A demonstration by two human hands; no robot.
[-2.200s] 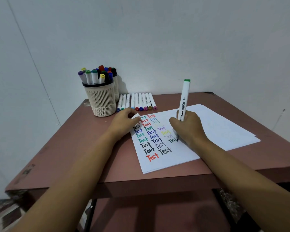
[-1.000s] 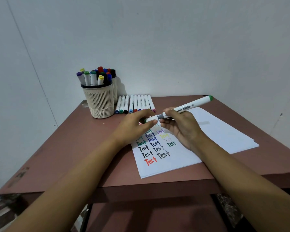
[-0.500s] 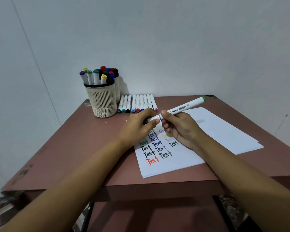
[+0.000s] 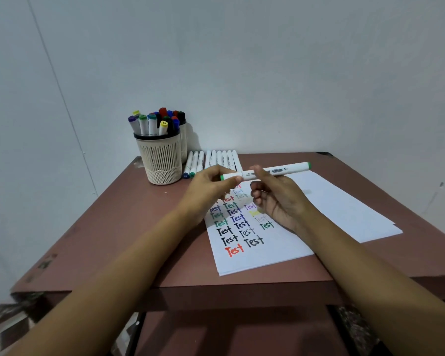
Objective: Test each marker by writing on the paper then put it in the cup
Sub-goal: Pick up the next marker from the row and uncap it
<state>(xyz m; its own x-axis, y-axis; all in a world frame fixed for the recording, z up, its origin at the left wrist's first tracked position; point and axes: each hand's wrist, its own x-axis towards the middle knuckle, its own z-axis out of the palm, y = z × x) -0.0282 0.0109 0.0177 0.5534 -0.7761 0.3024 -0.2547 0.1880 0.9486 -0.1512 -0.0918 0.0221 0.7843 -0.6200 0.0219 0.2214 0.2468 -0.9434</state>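
**Both hands on the green marker**

My left hand (image 4: 211, 186) pinches the capped end of the green marker (image 4: 265, 172); my right hand (image 4: 278, 199) grips its barrel, held level above the counter (image 4: 129, 227). Below lies the paper (image 4: 280, 250) covered in "Test" words. The cup (image 4: 162, 160) of markers stands back left, loose markers (image 4: 216, 159) beside it.

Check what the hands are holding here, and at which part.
A green-capped marker, held level above the paper. The left hand pinches its left cap end; the right hand grips the barrel near the middle.
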